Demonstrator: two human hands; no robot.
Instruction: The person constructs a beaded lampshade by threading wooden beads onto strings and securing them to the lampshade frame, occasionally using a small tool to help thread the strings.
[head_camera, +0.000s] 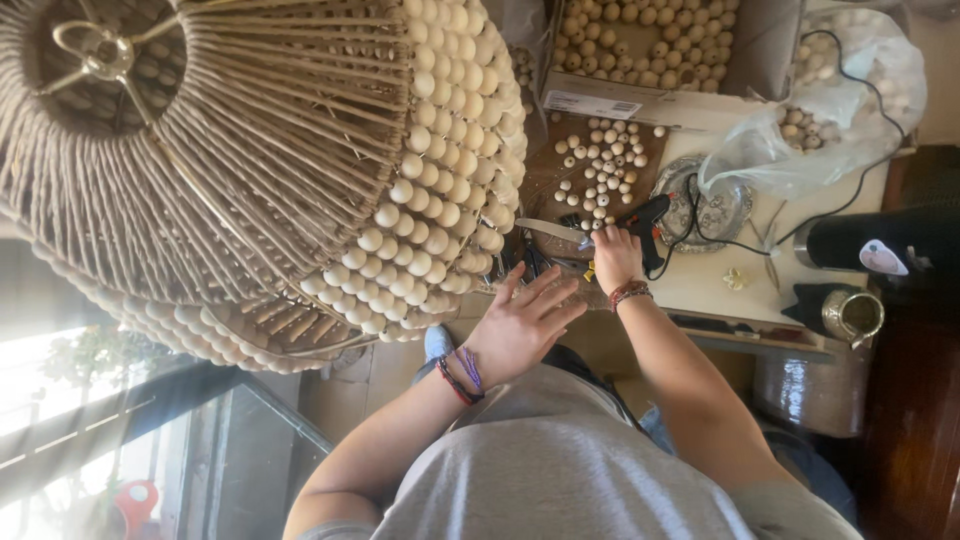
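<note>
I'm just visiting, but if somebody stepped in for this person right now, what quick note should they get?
Right hand: closed around the black glue gun on the table.
Left hand: open, fingers spread, holding nothing, just below the beaded lampshade.
Loose wooden beads lie on the table beyond the gun; more sit in the cardboard box and plastic bag.
Done: bead rows cover the shade's lower band.
Left: the upper part is wrapped cord, without beads.
</note>
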